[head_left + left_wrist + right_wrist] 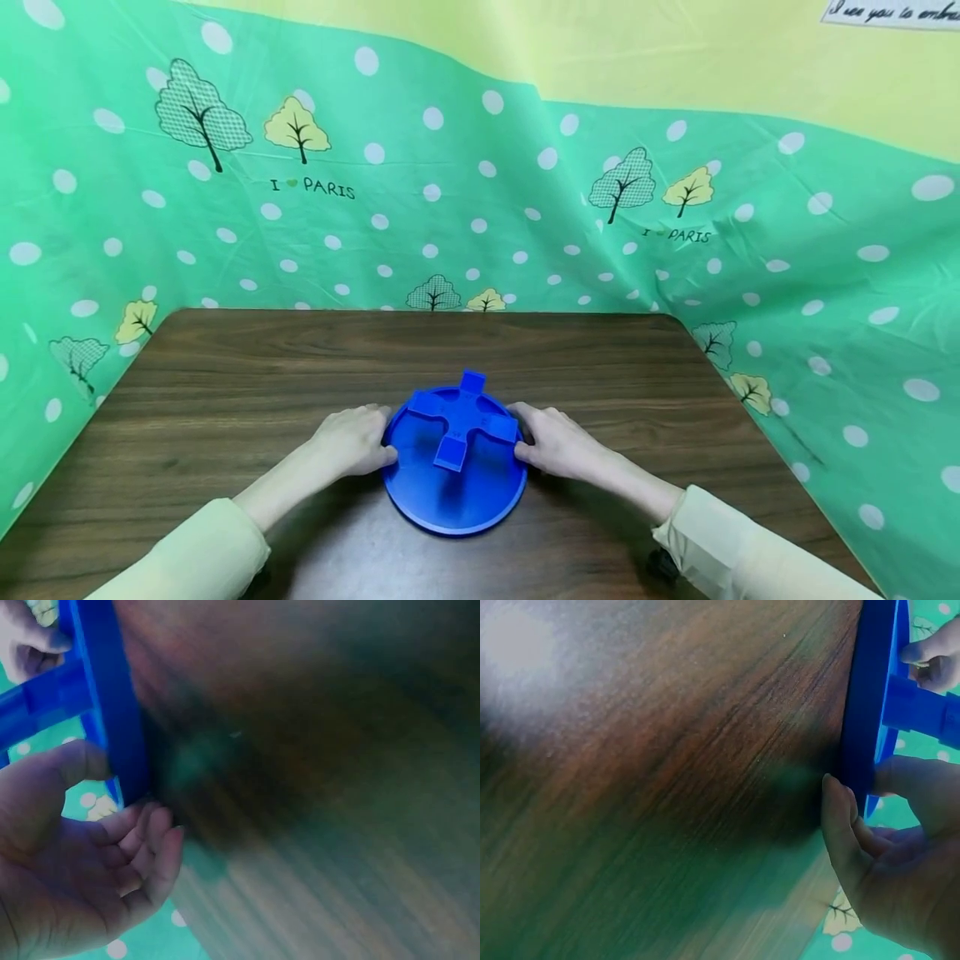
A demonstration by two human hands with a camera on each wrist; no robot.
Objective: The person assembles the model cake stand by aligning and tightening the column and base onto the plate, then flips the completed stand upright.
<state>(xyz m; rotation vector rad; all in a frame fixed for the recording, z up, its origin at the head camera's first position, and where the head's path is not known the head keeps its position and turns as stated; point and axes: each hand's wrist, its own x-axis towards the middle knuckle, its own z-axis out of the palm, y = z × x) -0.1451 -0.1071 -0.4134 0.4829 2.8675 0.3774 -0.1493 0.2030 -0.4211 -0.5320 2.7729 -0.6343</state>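
A blue round base with a raised rim is at the table's middle in the head view. Above it stands a blue four-armed cross piece, set toward the far side. My left hand grips the left rim, thumb over the edge. Opposite, my right hand holds the right rim in the same way. The left wrist view shows the thumb on the inner face of the base and curled fingers at its outer side. Likewise in the right wrist view, thumb and fingers pinch the base. Whether it touches the table cannot be told.
The dark wood-grain table has rounded far corners. A green cloth with white dots and printed trees hangs behind and beside it. Light sleeves cover both forearms.
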